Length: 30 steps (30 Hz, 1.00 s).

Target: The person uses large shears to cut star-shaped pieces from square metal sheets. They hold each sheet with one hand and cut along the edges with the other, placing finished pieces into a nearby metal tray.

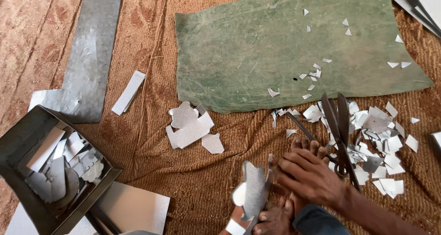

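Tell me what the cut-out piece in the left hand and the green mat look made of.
Cut-out piece: probably thin sheet metal, dull silvery-grey, crisp cut edges, like the scraps around it. Green mat: possibly rubber or leather, matte, scratched, edges slightly curled. Left hand holds the piece.

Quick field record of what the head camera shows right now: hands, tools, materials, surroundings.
left hand: grips a cut sheet-metal piece, held roughly upright
right hand: lies against that piece; nothing visibly gripped
shears: lie on the brown mat beside the right hand
offcuts: heaped around the shears
green sheet: flat, dotted with small scraps
metal box: lower left, holds cut pieces
cut shapes: lie mid-mat
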Available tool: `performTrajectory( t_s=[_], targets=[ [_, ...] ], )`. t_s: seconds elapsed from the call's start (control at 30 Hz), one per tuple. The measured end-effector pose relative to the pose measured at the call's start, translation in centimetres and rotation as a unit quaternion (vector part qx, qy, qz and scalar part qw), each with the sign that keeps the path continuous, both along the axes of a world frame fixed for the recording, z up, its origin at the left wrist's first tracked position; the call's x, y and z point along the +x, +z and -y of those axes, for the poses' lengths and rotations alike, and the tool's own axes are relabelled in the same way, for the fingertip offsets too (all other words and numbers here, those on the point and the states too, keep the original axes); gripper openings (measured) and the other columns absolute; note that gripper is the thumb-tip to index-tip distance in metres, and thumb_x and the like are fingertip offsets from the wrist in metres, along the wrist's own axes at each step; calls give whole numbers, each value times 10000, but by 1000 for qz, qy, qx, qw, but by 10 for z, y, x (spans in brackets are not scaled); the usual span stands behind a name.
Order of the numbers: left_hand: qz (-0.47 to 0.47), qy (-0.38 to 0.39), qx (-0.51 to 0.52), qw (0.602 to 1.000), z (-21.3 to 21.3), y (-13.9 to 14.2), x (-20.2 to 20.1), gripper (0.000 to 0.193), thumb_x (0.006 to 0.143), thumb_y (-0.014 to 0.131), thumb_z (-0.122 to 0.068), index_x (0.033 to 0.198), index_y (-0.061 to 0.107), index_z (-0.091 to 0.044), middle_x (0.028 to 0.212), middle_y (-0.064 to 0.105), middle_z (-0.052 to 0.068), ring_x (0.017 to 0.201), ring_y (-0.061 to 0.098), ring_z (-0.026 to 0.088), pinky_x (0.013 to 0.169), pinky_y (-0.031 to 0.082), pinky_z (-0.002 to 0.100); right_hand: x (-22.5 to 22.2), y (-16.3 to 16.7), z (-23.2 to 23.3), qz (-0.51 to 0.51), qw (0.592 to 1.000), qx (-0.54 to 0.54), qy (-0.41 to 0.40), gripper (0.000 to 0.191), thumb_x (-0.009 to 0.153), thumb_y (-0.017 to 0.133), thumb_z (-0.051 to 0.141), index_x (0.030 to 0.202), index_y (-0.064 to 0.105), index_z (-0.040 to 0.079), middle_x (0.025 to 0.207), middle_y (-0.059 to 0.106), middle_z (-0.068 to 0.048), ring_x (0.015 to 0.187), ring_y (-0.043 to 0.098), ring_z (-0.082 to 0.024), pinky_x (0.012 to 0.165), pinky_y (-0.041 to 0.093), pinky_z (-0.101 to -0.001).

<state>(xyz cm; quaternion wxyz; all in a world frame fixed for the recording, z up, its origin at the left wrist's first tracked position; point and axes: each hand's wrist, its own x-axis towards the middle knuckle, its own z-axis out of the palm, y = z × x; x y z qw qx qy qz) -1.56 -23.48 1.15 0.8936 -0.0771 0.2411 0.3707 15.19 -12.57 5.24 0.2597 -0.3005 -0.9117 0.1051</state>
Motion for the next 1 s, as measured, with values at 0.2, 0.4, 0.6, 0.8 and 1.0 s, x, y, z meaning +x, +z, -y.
performTrajectory(
  t_s=[0.2,0.4,0.6,0.8,1.0],
  targets=[
    [-264,93,-136,950,-24,18,-20,247,1077,480,-227,1285,561,-122,747,633,52,482,574,127,381,482,256,-32,4,-1,-94,851,-478,-196,213,876,714,171,1087,718,144,976,761,-77,938,699,-220,872,574,-368],
    [77,136,-123,980,-17,27,-32,265,1077,399,-314,1135,512,-81,679,561,45,453,504,141,367,438,237,-25,9,-15,27,999,-1,-27,185,820,686,158,995,719,105,977,726,-95,960,671,-251,913,479,-440],
    [-234,284,-90,925,-37,36,-29,236,1044,533,-249,1128,657,-66,565,584,-13,345,479,64,243,378,210,-27,3,-9,-165,746,-575,-293,162,854,731,181,970,772,75,1010,757,-82,964,667,-235,1070,399,-487],
    [-435,450,-251,738,-72,10,-139,324,1036,440,-184,1303,586,-73,988,734,58,788,735,118,636,627,238,2,-3,-40,70,900,-371,-218,286,932,663,270,1163,684,104,1141,696,-67,1037,667,-269,939,546,-485],
    [-487,501,-176,694,-120,-37,-188,376,1007,593,-41,1374,511,-50,1236,661,213,863,665,247,655,545,344,-11,-14,-76,227,963,-54,-135,435,888,650,210,1282,570,44,1260,575,-179,1138,651,-345,975,518,-485]
  ],
)
